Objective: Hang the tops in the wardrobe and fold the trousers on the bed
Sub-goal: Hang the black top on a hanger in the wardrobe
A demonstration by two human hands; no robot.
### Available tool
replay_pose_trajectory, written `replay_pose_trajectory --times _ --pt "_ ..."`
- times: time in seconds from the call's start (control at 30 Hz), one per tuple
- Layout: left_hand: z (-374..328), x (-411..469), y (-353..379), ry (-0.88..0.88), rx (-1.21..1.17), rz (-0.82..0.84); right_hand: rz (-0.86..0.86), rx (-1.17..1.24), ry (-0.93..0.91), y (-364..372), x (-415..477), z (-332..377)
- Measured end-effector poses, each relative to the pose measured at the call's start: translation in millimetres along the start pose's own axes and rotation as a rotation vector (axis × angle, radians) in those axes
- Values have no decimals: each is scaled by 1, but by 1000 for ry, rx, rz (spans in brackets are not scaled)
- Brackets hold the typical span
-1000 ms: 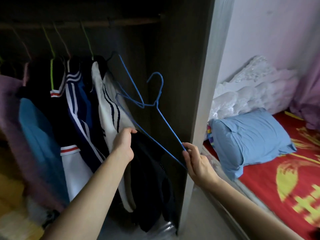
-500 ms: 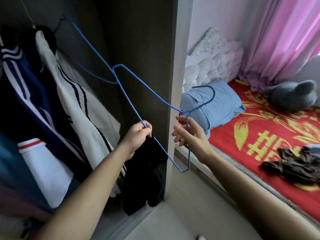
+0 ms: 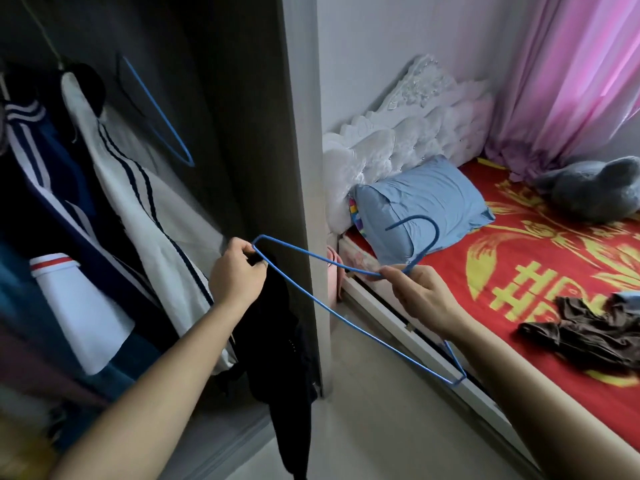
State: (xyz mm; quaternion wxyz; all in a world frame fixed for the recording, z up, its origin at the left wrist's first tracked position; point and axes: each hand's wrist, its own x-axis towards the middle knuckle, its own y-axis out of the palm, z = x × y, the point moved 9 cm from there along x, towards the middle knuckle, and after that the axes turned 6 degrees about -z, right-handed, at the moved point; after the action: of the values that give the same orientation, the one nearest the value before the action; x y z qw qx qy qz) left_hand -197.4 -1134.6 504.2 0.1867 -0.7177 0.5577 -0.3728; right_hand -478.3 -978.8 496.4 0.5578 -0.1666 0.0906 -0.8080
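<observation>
A blue wire hanger (image 3: 313, 297) lies nearly flat between my hands, outside the wardrobe. My left hand (image 3: 235, 271) grips a dark garment (image 3: 280, 351) that hangs down from it, right at one corner of the hanger. My right hand (image 3: 420, 296) pinches the hanger's neck just below the hook. A second blue hanger (image 3: 157, 110) stays up inside the wardrobe. Several tops hang there, among them a white one with dark stripes (image 3: 138, 188). Crumpled brown clothing (image 3: 585, 332) lies on the red bed (image 3: 502, 244).
The wardrobe's side panel (image 3: 298, 150) stands between the hanging clothes and the bed. A blue pillow (image 3: 422, 202) and a grey plush toy (image 3: 595, 188) lie on the bed, with a pink curtain (image 3: 571, 71) behind. Pale floor runs along the bed frame (image 3: 408, 336).
The hanger came free of the wardrobe and swung down to nearly level. My right hand closed on its neck. The view turned right, toward the bed.
</observation>
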Motion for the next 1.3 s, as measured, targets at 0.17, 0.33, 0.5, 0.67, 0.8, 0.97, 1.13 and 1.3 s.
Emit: replay_pose_trajectory --times 0.17,0.33,0.5,0.67,0.8,0.97,1.13,1.3 --pt "-14 -11 6 -99 -18 -36 89 -325 -148 -45 -24 1" --pt "-43 -31 19 -92 -12 -15 102 -302 -167 -55 -33 0" --pt "-99 -53 36 78 -50 43 205 -493 -146 -3 -20 -4" --pt "-121 -50 39 167 -107 159 -146 40 48 -24 4 -7" --pt "-134 -45 31 197 -163 176 -266 97 17 -37 4 -13" --pt "-174 -58 50 250 -370 354 -148 -284 45 -30 13 -9" --pt "-173 -63 67 329 -304 512 -439 63 9 -78 7 -8" --pt "-210 -69 57 350 -639 569 -356 66 83 -81 10 -17"
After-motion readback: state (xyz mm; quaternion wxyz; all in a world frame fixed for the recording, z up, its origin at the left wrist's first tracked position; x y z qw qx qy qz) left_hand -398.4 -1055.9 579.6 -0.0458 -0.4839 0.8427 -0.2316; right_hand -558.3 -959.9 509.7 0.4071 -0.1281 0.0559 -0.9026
